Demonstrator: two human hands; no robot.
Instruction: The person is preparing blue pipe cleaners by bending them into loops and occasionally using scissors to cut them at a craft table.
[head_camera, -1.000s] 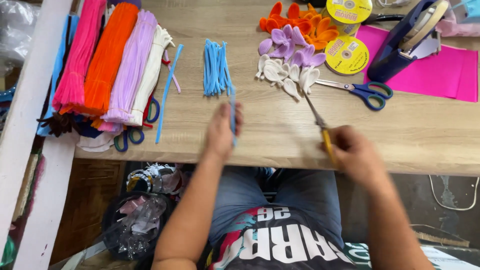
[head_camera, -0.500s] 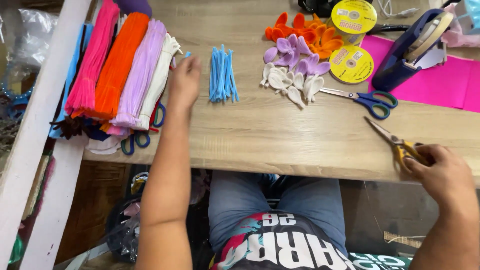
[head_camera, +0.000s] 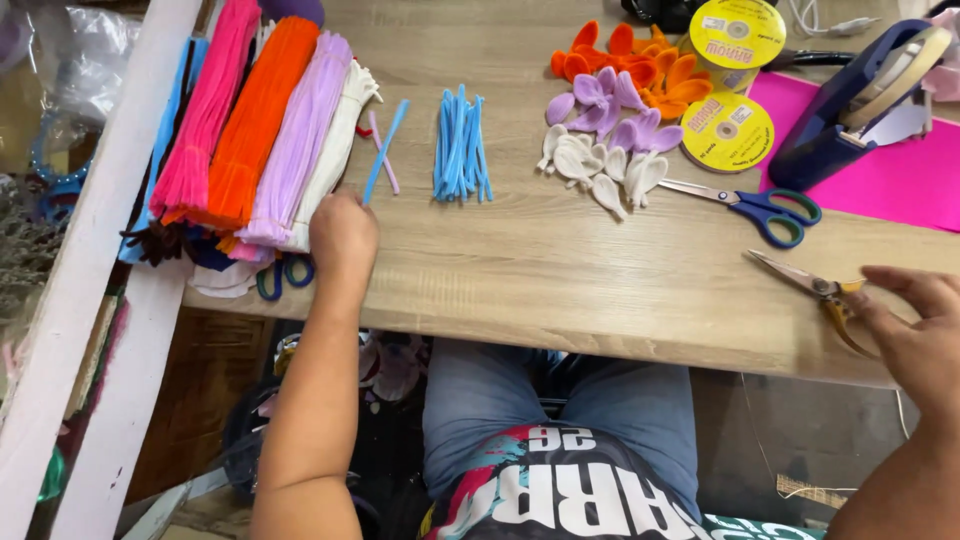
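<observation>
There is a single view, taken from a camera on the person's head, so no second view shares its scene. It looks steeply down and slightly forward over the wooden counter (head_camera: 560, 270), whose near edge crosses the middle of the frame from left to lower right. The camera sits close: the person's lap fills the bottom centre, and both forearms rise from the lower corners. The counter's far part runs off the top edge.
</observation>
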